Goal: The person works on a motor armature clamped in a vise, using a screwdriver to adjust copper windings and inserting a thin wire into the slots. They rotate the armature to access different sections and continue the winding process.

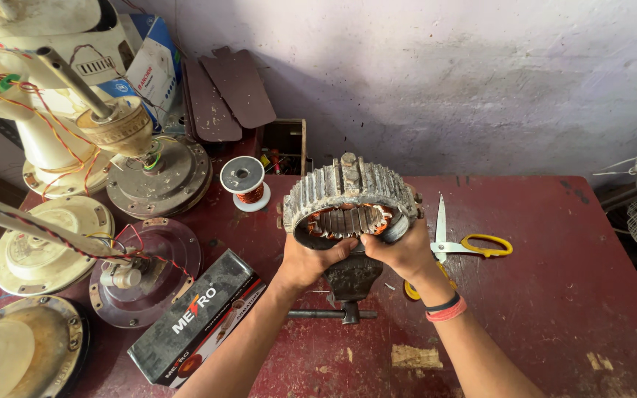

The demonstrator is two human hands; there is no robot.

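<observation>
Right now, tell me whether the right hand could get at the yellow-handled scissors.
Probably yes. The scissors lie open on the red table just beside the right hand, nothing between them. But that hand, with the left hand, grips the stator ring and must let go first.

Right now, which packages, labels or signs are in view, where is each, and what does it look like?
Long box: lies on the red table, left of the left hand; black and grey with a red end and printed lettering.
Cardboard box: stands top left behind the fan parts; blue and white, partly hidden.
No screens or signs in view.
</observation>
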